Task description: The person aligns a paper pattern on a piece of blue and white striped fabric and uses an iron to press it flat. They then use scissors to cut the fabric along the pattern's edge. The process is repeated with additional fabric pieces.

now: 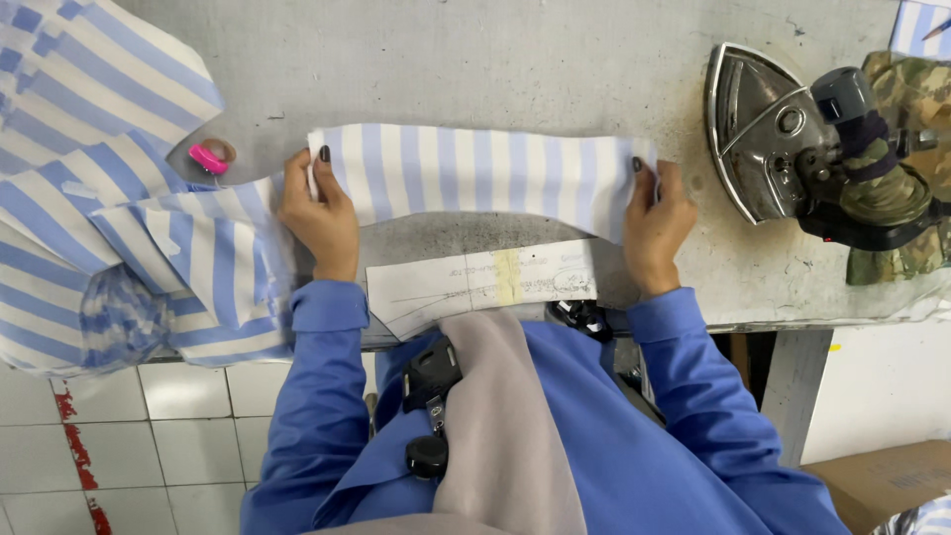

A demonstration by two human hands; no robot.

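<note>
A long curved strip of blue-and-white striped fabric (475, 176) lies flat on the grey worktable (495, 59). My left hand (319, 213) pinches its left end, with dark-painted nails showing. My right hand (656, 226) grips its right end, so the strip is stretched between the two. Just below the strip, near the table's front edge, lies a pale paper pattern piece (475, 282) with pencil lines and a strip of tape.
A heap of striped blue-and-white fabric pieces (109, 198) covers the table's left side. A small pink object (208, 159) sits by it. An iron (773, 134) with a camouflage-wrapped handle lies at the right. A cardboard box (882, 481) stands on the floor at lower right.
</note>
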